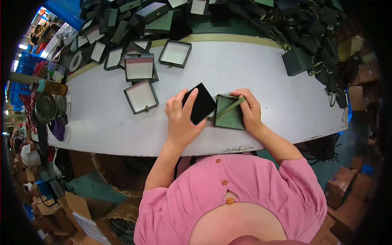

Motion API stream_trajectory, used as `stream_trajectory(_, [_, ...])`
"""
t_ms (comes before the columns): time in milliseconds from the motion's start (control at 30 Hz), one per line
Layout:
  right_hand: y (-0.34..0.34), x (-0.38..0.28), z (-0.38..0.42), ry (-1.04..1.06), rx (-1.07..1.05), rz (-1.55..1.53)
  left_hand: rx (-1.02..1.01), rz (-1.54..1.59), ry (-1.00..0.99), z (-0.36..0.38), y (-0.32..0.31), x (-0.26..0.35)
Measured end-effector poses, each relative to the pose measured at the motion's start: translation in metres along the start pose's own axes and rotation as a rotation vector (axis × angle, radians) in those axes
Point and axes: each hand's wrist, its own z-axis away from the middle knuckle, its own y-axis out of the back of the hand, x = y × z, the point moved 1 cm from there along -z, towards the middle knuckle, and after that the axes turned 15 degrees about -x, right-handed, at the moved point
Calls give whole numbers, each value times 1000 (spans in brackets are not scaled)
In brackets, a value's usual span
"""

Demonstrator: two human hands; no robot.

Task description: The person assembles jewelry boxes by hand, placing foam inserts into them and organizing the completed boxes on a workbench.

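Note:
My left hand [183, 112] grips a black square pad [200, 104] with a dark, velvety-looking face, tilted above the table. Right beside it, my right hand [251, 110] has its fingers closed on the edge of a small green box [230, 120]. The box's face is speckled green, and an olive ribbon [230, 107] runs slantwise across it up to my right fingertips. The pad's lower right corner comes close to the box's left side. To the left lies a shallow box tray [141, 96] with a pale inside and a dark green rim.
More shallow trays [175, 54] lie at the back left of the white table [102, 130], below a pile of dark boxes [157, 22]. Dark boxes with ribbons [297, 61] are heaped at the back right. A small fan [45, 108] stands at the left; cardboard cartons [341, 185] are stacked at the right.

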Motion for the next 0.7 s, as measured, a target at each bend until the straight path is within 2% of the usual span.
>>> stream_trajectory(67, [-3,-6,-2,-55,34,-125,8,33,-28,4,5,-3])
stream_trajectory(100, [-3,-10,-3,-85,50,-188,80,156,-10,7,7,-1])
stream_trajectory(200, [-5,-13,-6,-90,10,-192,25,75,-17,13,15,9])
stream_trajectory(233, [-6,-14,-5,-100,-3,-193,-20,44,-13,15,18,11])
stream_trajectory(400, [-5,-31,11,-133,-120,-256,-550,360,-155,35,60,10])
stream_trajectory(467, [-10,-41,19,-113,-114,-264,-602,368,-167,42,65,10])
stream_trajectory(700, [-27,-56,18,-122,-44,-398,-535,252,12,36,63,29])
